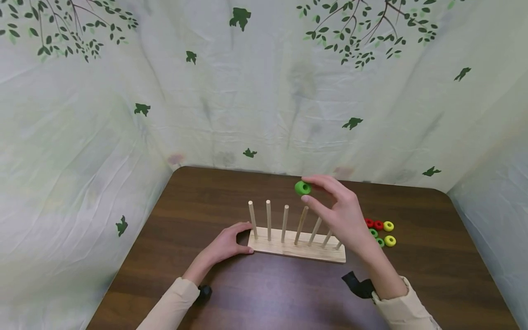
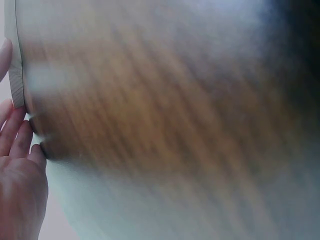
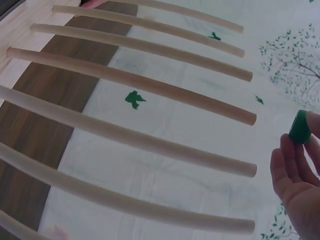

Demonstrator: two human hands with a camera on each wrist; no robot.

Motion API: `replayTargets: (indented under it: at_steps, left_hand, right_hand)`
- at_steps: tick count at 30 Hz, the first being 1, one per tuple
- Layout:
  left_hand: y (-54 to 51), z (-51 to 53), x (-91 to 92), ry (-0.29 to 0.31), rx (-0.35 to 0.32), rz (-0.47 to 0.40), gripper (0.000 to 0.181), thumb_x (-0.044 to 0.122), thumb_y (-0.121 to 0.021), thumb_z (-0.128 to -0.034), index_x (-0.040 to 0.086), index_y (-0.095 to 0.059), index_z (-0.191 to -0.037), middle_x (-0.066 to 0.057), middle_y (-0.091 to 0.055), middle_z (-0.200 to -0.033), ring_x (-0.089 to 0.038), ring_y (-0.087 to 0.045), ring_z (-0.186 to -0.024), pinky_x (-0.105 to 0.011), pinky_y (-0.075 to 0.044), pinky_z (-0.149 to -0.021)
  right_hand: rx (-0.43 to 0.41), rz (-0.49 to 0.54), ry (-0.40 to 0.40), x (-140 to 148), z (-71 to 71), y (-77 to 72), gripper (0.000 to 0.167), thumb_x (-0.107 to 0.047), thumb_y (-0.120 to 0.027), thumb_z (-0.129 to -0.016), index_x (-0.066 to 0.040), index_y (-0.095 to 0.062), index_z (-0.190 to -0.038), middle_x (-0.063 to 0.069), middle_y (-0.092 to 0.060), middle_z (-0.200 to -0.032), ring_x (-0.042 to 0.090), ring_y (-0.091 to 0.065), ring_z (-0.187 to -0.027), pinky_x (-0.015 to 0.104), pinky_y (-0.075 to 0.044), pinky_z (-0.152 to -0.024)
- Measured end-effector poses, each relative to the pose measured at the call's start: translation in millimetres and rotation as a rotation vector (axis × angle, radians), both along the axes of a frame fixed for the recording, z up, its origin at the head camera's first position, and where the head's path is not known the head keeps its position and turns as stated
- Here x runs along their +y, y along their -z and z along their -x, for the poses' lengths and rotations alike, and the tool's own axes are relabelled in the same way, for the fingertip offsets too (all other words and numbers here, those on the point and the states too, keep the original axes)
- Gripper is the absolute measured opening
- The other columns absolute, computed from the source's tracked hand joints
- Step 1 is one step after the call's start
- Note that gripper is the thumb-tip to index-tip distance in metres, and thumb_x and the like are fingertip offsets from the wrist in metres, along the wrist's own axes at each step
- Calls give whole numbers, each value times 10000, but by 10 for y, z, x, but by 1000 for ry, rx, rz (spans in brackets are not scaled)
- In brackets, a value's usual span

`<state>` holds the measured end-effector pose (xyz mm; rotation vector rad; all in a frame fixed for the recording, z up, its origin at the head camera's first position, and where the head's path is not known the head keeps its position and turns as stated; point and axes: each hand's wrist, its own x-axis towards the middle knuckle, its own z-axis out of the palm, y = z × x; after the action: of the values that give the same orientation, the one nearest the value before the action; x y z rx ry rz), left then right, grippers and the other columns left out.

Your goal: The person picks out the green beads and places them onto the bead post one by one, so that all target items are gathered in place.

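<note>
A wooden base (image 1: 280,248) with several upright pegs (image 1: 268,220) stands on the table. At its left end the left hand (image 1: 224,244) grips the board between thumb and fingers; the left wrist view shows that hand (image 2: 22,190) at the board's edge (image 2: 16,75). The right hand (image 1: 344,217) pinches a green ring (image 1: 303,188) between thumb and finger, above the pegs right of the middle. In the right wrist view the green ring (image 3: 300,127) is in the right hand (image 3: 300,200), beyond the tips of the pegs (image 3: 200,102) and off them.
On the brown table (image 1: 429,275), right of the base and partly behind the right arm, lie red rings (image 1: 378,225), yellow rings (image 1: 390,241) and green rings (image 1: 380,242). A pale cloth (image 1: 272,105) with printed leaves hangs behind and beside the table.
</note>
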<state>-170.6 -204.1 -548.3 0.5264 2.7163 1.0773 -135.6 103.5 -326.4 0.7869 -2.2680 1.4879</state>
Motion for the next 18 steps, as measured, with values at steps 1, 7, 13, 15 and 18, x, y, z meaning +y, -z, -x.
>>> replayTargets:
  at_steps: [1,7,13,15,18]
  left_hand:
    - [-2,1,2,4,7,-2,694,280,-888,-714,130,-608,-1331,-99,-552,-1382,-265,-467,-1319,-447,-377,-1066]
    - [-7,4,9,17,24,-10,694,280,-888,-714,118,-607,-1328,-109,-553,-1379,-278,-468,-1317,-457,-382,-1061]
    - [-15,3,5,18,18,-16,695,280,-888,-715,114,-606,-1328,-114,-552,-1378,-282,-470,-1314,-462,-380,-1061]
    - [-12,3,2,17,20,-14,693,278,-888,-714,115,-606,-1326,-110,-554,-1376,-279,-471,-1314,-460,-380,-1062]
    - [-12,3,1,18,23,-13,690,278,-889,-715,117,-607,-1323,-105,-559,-1370,-276,-476,-1308,-455,-381,-1061]
  right_hand:
    - [-4,-1,-2,-12,11,14,384,27,-738,-851,-21,-651,-1221,86,-645,-1178,185,-600,-1094,235,-462,-939]
    - [-12,6,-35,-47,176,223,413,-27,-757,-853,-130,-664,-1242,-29,-639,-1192,138,-596,-1101,267,-474,-940]
    - [-43,-15,-70,-124,245,275,396,-140,-766,-866,-184,-663,-1246,-98,-627,-1202,102,-590,-1105,297,-480,-947]
    - [-53,-25,-81,-159,258,269,385,-160,-764,-869,-187,-663,-1240,-102,-628,-1195,95,-592,-1099,293,-480,-945]
    - [-58,-53,-88,-211,276,260,368,-193,-763,-872,-205,-663,-1226,-110,-632,-1173,82,-597,-1083,302,-484,-936]
